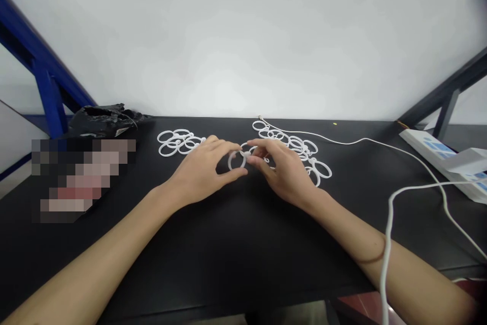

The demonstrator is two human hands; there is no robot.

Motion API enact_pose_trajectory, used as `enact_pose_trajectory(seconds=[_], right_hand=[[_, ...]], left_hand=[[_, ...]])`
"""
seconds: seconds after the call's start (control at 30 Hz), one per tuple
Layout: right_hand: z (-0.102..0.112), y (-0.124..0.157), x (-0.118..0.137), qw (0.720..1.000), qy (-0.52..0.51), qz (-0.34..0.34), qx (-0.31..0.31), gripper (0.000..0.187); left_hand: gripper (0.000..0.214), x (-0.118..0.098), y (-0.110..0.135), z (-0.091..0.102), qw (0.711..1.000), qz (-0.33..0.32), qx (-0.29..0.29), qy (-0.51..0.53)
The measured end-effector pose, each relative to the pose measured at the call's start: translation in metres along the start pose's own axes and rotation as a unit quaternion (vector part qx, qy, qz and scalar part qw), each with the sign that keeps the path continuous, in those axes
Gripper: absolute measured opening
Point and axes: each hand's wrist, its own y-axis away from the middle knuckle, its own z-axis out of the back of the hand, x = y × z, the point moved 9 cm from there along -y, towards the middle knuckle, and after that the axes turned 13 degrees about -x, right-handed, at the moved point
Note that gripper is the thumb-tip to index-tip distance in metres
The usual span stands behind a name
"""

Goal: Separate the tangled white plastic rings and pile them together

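Note:
A white plastic ring (244, 154) with a small knob on its rim is held up over the black table. My left hand (198, 169) curves around its left side, thumb and forefinger gripping the rim. From the other side, my right hand (284, 167) pinches at the knob with thumb and fingertips. Beyond my left hand lies a small cluster of similar white rings (175, 143). A longer spread of white rings (300, 146) lies behind and beside my right hand, which partly hides it.
On the right, a white power strip (437, 150) sits near the table edge. A white cable (365, 139) runs across the back, and another cable (388, 218) passes over my right forearm. A crumpled black plastic bag (101, 121) and a pixelated patch (81, 180) are at left.

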Motion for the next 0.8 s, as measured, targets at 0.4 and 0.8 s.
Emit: enact_pose_trajectory(seconds=[0.4,0.8], right_hand=[[-0.014,0.005,-0.016,0.975,0.207,0.07,0.05,0.026],[-0.014,0.003,-0.016,0.975,0.204,0.071,0.06,0.012]], left_hand=[[0.041,0.053,-0.004,0.02,0.964,0.05,-0.008,-0.259],[0.049,0.093,-0.003,0.045,0.957,0.15,0.029,-0.246]])
